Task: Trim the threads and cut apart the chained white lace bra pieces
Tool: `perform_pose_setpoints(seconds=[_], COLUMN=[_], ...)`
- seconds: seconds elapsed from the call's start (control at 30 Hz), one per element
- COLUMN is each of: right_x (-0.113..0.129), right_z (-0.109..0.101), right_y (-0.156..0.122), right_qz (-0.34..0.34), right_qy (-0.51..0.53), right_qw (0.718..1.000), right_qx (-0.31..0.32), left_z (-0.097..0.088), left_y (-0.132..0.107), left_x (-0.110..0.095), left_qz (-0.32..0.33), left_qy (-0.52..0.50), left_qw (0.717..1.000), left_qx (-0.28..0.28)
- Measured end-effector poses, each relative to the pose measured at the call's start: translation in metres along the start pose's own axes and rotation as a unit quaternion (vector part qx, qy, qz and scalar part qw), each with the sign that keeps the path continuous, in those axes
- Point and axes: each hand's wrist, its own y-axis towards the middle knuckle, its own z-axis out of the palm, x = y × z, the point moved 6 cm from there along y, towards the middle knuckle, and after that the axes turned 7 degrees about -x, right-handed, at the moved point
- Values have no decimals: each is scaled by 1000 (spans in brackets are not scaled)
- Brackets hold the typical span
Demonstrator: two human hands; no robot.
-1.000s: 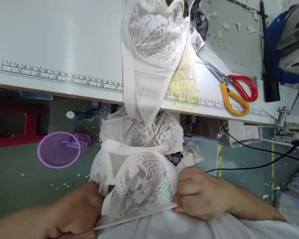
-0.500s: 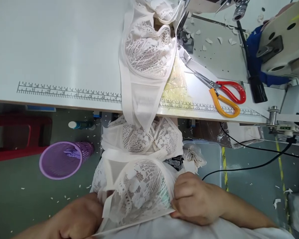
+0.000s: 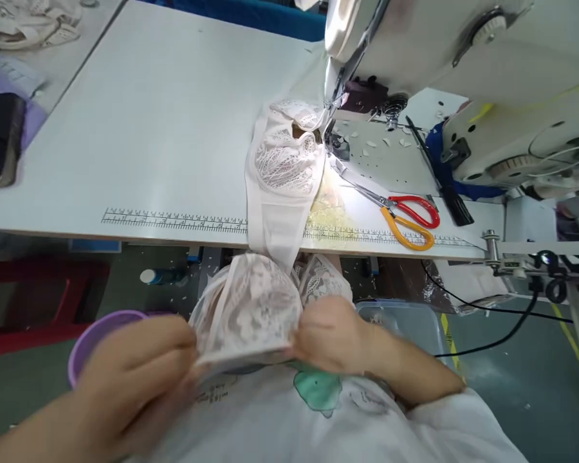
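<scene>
1. Left hand (image 3: 135,379) is closed on the left edge of the bra (image 3: 248,305).
2. The bra hangs between both hands, just below the bench (image 3: 149,148) edge.
3. Right hand (image 3: 332,334) pinches its right edge.
4. Scissors (image 3: 408,218) lie on the bench, well apart.

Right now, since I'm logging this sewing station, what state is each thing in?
lace cup: held at both edges, off the table
left hand: shut on the cup's left edge
right hand: shut on its right edge
second lace garment: draped over the table's front edge, far end at the sewing machine
scissors: blades closed, lying flat
</scene>
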Motion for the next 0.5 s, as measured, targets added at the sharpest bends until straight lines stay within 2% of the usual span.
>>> perform_pose_setpoints(seconds=[0.07,0.1,0.17,0.23,0.33,0.4,0.5], right_x=[-15,-21,-26,-20,0,7,3], right_z=[0,0,-5,-12,-5,16,44], right_y=[16,21,23,19,9,5,2], right_qz=[21,42,93,122,103,103,146], right_qy=[-60,-84,-119,-135,-91,-68,-90], right_qw=[998,995,987,975,973,983,985], right_qx=[-17,-25,-56,-124,-186,-137,-27], left_z=[-15,-19,-25,-26,-20,-17,-18], left_y=[22,32,47,54,55,54,52], left_x=[-5,-5,-1,5,6,4,1], left_qz=[93,115,95,47,26,12,-54], left_qy=[71,86,91,72,48,33,8], left_qw=[991,986,983,983,986,985,974], left_qx=[-65,-87,-130,-160,-160,-170,-219])
